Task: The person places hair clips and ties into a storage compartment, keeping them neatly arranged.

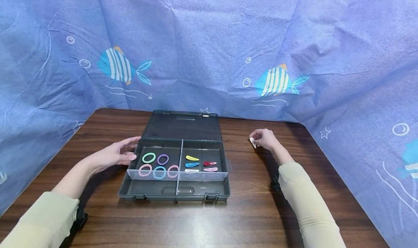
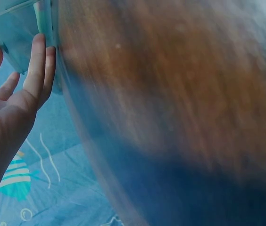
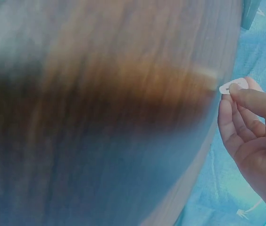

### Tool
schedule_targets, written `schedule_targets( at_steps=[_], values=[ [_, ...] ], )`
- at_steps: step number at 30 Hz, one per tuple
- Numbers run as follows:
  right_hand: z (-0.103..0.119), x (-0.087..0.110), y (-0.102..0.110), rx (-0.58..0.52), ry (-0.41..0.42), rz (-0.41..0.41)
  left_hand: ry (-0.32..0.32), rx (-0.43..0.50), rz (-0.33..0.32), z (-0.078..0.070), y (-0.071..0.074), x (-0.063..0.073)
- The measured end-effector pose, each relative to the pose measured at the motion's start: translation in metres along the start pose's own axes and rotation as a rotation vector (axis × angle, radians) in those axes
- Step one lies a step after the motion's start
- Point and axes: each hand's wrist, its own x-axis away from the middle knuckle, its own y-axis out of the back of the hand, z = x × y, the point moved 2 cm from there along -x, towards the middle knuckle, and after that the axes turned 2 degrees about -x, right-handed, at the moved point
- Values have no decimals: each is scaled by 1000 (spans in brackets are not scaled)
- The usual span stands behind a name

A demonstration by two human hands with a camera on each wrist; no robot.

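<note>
My right hand (image 1: 265,139) pinches a white hair clip (image 1: 252,142) between thumb and fingers, over the table to the right of the box. The right wrist view shows the clip (image 3: 233,86) jutting past the thumb tip. Fairly straight fingers of my left hand (image 1: 114,154) touch the left wall of a dark, see-through divided box (image 1: 153,194). Its lid (image 1: 184,126) lies back, open. In the back left compartment lie several hair ties, such as a green one (image 1: 148,153). The back right compartment holds small snap clips: yellow (image 1: 192,158), blue, white, red and pink.
The box stands on a dark wood table (image 1: 251,211). Two front compartments of the box have low walls, with latches (image 1: 211,197) along the front edge. A blue cloth (image 1: 209,59) with fish prints hangs behind the table and at both sides.
</note>
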Motion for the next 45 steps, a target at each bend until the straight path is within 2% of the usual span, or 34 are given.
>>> schedule_targets(
  at_steps=[6, 13, 35, 45],
  values=[
    [5, 1, 1, 16, 49, 1, 0, 17, 4, -1, 1, 0],
    [14, 0, 7, 113, 156, -16, -7, 15, 7, -1, 1, -1],
    [60, 5, 10, 75, 284, -33, -14, 6, 1, 1, 1, 1],
    [83, 13, 5, 6, 319, -31, -5, -14, -5, 3, 1, -1]
  ],
)
